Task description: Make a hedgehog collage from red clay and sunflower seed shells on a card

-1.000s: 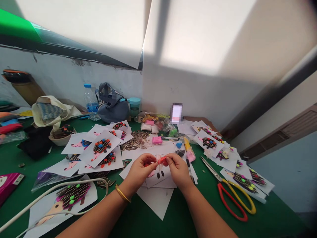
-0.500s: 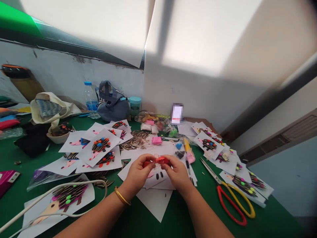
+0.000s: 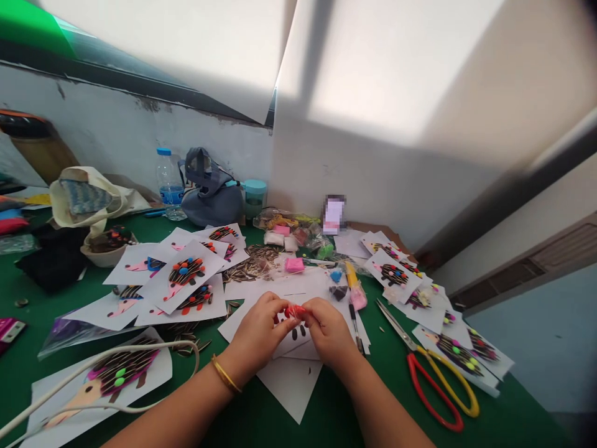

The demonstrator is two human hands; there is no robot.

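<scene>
Between my two hands is a small lump of red modelling clay [image 3: 295,311] with clear plastic wrap about it. My left hand [image 3: 261,326], with a gold bangle at the wrist, pinches its left side. My right hand [image 3: 330,331] grips the other side, fingertips close to the left ones. Fingers partly hide the clay. Below them lie white paper sheets [image 3: 291,389], one bearing small dark oval pieces [image 3: 298,334]. A black pen [image 3: 355,326] lies just right of my right hand.
Scissors [image 3: 420,354] with red and yellow handles lie at right. Finished hedgehog pictures [image 3: 181,274] are piled at left, more hedgehog cards [image 3: 394,274] at right. Sunflower seeds [image 3: 254,261], pink clay [image 3: 294,266] and a propped phone [image 3: 334,214] stand behind. A white cable [image 3: 140,348] crosses front left.
My hands have come closer together, and the red clay in its wrap is now less stretched out and more covered by fingers. The view has shifted slightly.
</scene>
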